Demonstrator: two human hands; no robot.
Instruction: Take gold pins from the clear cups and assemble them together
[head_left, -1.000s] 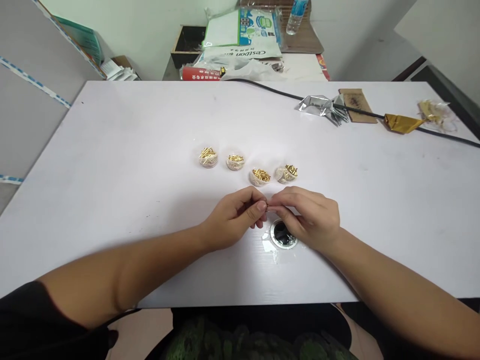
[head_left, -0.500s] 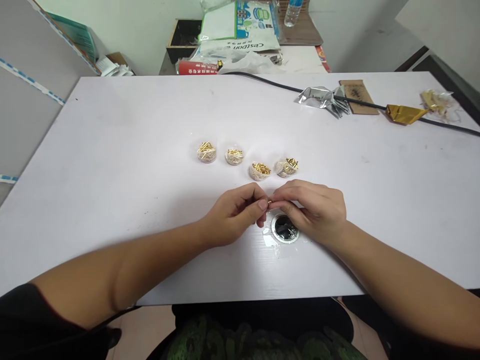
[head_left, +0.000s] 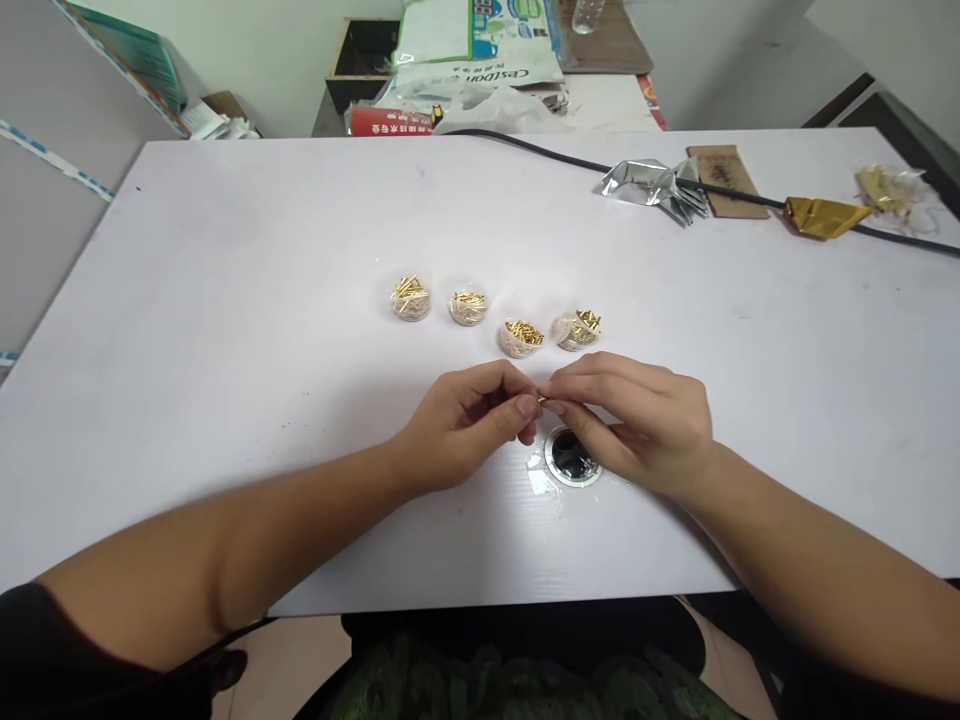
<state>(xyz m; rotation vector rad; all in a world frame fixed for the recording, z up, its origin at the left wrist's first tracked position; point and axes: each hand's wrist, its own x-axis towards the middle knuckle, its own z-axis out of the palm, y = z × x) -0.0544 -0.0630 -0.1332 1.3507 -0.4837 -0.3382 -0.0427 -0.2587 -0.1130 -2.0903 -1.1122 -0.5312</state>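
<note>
Between the fingertips of both hands is a tiny gold-coloured metal pin (head_left: 542, 400), mostly covered by the fingers. My left hand (head_left: 476, 420) pinches it from the left with thumb and forefinger. From the right, my right hand (head_left: 641, 415) closes its thumb and fingertips at the other end. Just beyond the hands stand small clear cups of gold metal pieces: one on the far left (head_left: 411, 300), a second (head_left: 469, 308), a third (head_left: 521, 338) and one on the right (head_left: 576, 330). Below the fingers, a round cable hole (head_left: 572, 456) with a silvery rim sits in the table.
The white table (head_left: 247, 250) carries a black cable (head_left: 555, 155) along its back. Near it lie crumpled silver foil (head_left: 652, 185), a cardboard piece (head_left: 726, 180), gold foil (head_left: 825, 216) and a clear bag (head_left: 896, 195). Behind are packages and a black box (head_left: 364, 60).
The camera view has shifted slightly. My right hand has drawn a little to the right, its fingertips still at the pin; the left keeps its pinch. The cups have stayed in place.
</note>
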